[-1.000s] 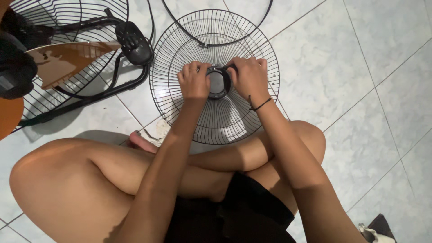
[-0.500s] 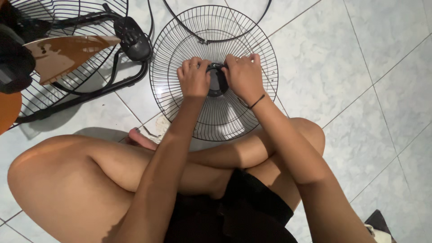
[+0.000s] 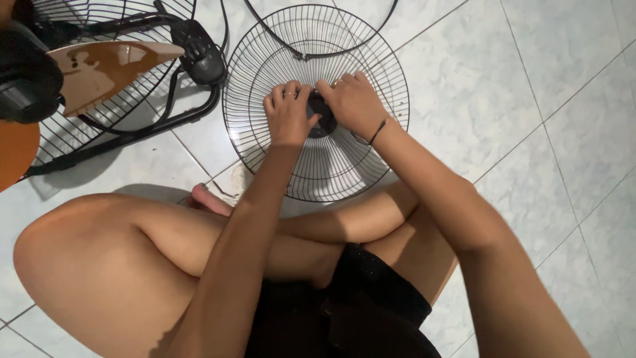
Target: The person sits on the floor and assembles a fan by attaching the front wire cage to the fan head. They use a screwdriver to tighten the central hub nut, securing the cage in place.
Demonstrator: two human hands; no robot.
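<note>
Fingers curled, the left hand [image 3: 289, 113] grips the left edge of a round black hub [image 3: 322, 119] at the centre of a wire fan guard [image 3: 344, 50], while the right hand [image 3: 354, 104] closes over the hub's upper right side, its fingers bent down across the rim so that only a sliver of the black disc shows between the two hands. A ring sits on a left finger, and a thin black band [image 3: 378, 131] circles the right wrist.

The guard lies flat on the pale tiled floor [image 3: 530, 99] directly in front of the person, who sits cross-legged in dark shorts, bare knees [image 3: 79, 245] wide and one foot [image 3: 211, 199] tucked just beside the guard's near edge. A loose black rim band [image 3: 387, 16] curves over the guard's far side (part of it runs out of view at the top).

To the left, well apart from the hands, rests the fan body: a second guard [image 3: 99, 13], a brown blade [image 3: 109, 69] lying across it, a black motor housing [image 3: 26, 79] at the far left edge and a black tubular stand [image 3: 165, 119] with a control block [image 3: 202, 59].
</note>
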